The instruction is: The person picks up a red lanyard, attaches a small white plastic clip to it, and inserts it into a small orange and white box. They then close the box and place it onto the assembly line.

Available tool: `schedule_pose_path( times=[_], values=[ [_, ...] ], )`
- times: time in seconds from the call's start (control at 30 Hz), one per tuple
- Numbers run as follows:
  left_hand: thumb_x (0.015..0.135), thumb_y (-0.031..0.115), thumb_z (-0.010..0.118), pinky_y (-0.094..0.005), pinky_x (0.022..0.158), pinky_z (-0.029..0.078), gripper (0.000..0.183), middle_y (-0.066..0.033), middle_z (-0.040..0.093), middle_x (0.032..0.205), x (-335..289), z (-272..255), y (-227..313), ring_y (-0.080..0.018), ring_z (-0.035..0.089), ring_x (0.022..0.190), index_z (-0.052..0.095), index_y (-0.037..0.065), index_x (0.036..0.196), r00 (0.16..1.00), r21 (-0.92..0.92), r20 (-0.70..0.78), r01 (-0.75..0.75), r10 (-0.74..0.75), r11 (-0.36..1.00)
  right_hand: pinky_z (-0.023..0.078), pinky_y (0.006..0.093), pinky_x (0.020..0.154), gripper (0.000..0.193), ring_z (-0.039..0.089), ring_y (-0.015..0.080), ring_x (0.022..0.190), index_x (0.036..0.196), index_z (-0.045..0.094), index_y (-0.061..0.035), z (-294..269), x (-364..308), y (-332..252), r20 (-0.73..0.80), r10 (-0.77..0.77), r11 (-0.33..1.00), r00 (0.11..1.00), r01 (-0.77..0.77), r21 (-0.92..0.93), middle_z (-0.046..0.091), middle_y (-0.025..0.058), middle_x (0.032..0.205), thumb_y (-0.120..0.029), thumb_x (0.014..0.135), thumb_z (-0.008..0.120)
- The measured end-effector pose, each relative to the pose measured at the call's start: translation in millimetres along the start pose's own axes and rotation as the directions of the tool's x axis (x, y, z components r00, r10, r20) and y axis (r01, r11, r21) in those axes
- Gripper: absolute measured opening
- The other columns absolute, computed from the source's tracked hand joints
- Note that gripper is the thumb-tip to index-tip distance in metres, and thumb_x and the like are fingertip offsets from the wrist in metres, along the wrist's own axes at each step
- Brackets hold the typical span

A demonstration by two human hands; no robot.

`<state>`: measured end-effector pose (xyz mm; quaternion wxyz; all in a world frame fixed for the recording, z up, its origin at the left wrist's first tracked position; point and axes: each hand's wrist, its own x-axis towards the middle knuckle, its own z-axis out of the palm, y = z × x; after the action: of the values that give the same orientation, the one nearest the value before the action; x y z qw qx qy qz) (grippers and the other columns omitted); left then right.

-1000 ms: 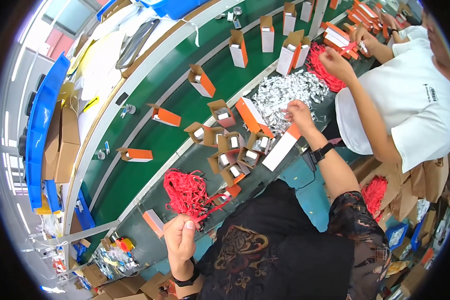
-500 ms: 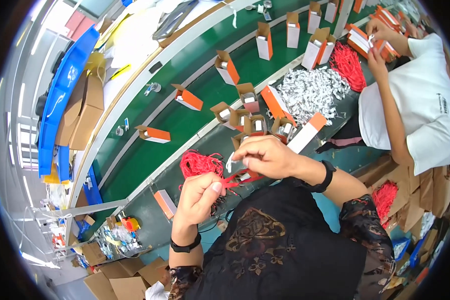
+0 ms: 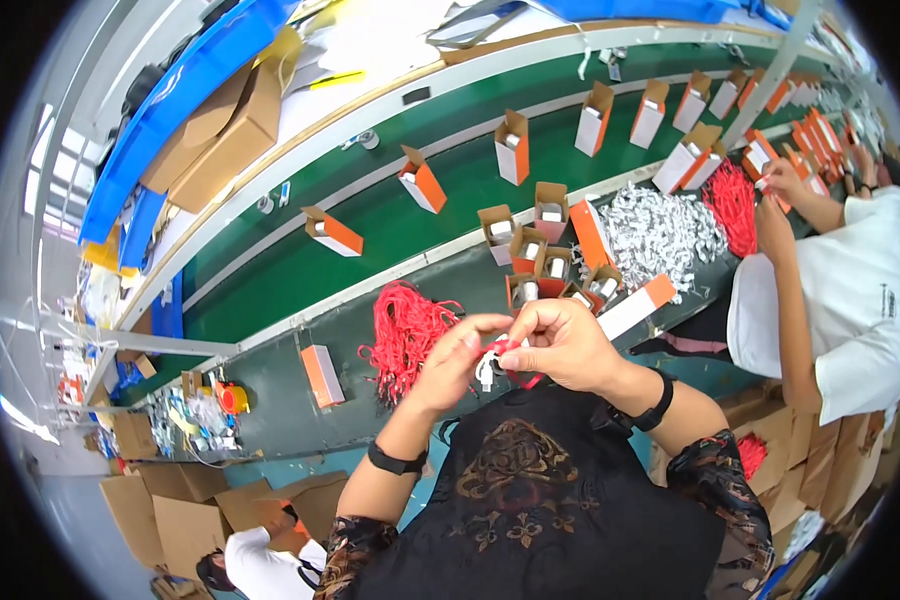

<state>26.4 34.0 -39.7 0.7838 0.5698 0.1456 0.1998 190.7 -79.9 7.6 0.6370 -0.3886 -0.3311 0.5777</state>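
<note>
Close together in front of my chest, both hands work on a thin red strap (image 3: 528,381) and a small white looped piece (image 3: 486,372). The white piece hangs between my fingertips, with the red strap passing at its top. My left hand (image 3: 452,362) is closed around the white piece, its index finger reaching toward the other hand. My right hand (image 3: 568,347) pinches the red strap between thumb and index finger. Fingers partly hide where strap and loop meet. Just left of my hands lies a tangled heap of red straps (image 3: 402,335) on the dark bench.
Beyond my hands stand several open orange-and-white boxes (image 3: 553,265), beside a pile of white pieces (image 3: 660,235). More boxes line the green conveyor (image 3: 370,235). A single orange-white box (image 3: 322,376) lies left. A co-worker in a white shirt (image 3: 820,300) works at right; another person (image 3: 270,555) is lower left.
My hands have come together, bringing the white piece and the red strap into contact. The view has shifted, and a person now shows at the lower left.
</note>
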Motion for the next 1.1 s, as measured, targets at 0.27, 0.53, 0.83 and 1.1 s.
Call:
schedule_pose_path(
  times=[0.27, 0.53, 0.83, 1.1],
  values=[
    [0.105, 0.049, 0.038, -0.0226, 0.050, 0.030, 0.051, 0.0018, 0.047, 0.070, -20, 19, -33, -0.0070, 0.036, 0.052, 0.050, 0.006, 0.129, 0.996, -0.243, 0.037, 0.086, -0.080, 0.966, 0.055, 0.0269, 0.061, 0.023, 0.062, 0.0130, 0.067, 0.086, 0.049, -0.0039, 6, 12, 9, -0.187, 0.031, 0.980, 0.982, 0.007, 0.201, 0.064, 0.0086, 0.083, 0.001, 0.088, 0.071],
    [0.100, 0.031, 0.058, -0.0322, 0.057, 0.044, 0.026, 0.0004, 0.056, 0.073, -19, 13, 11, -0.0149, 0.057, 0.064, 0.059, 0.005, 0.096, 0.999, 0.506, -0.026, 0.032, -0.022, 0.862, 0.045, 0.0328, 0.060, 0.021, 0.055, 0.0180, 0.065, 0.092, 0.072, -0.0056, -4, 28, 16, 0.307, -0.688, -0.004, 0.658, 0.420, -0.908, 0.065, 0.0029, 0.079, -0.005, 0.073, 0.080],
    [0.091, 0.017, 0.069, -0.0343, 0.057, 0.045, 0.013, -0.0068, 0.062, 0.071, -31, -15, 51, -0.0216, 0.062, 0.065, 0.062, 0.006, 0.090, 0.925, 0.860, 0.093, -0.261, 0.368, 0.438, 0.050, 0.0250, 0.072, 0.009, 0.064, 0.0084, 0.084, 0.100, 0.067, 0.0006, -3, 6, 12, 0.211, 0.218, 0.945, 0.953, -0.151, -0.292, 0.070, 0.0049, 0.093, -0.006, 0.096, 0.063],
    [0.106, 0.029, 0.048, -0.0209, 0.054, 0.036, 0.022, 0.0016, 0.056, 0.073, -46, 25, 17, -0.0058, 0.046, 0.059, 0.059, 0.010, 0.099, 0.949, -0.323, -0.167, 0.203, -0.267, 0.924, 0.050, 0.0315, 0.066, 0.017, 0.064, 0.0193, 0.073, 0.096, 0.066, -0.0020, 30, 17, 36, -0.056, -0.460, 0.815, 0.886, 0.397, -0.422, 0.068, 0.0095, 0.088, -0.006, 0.084, 0.077]
  ],
)
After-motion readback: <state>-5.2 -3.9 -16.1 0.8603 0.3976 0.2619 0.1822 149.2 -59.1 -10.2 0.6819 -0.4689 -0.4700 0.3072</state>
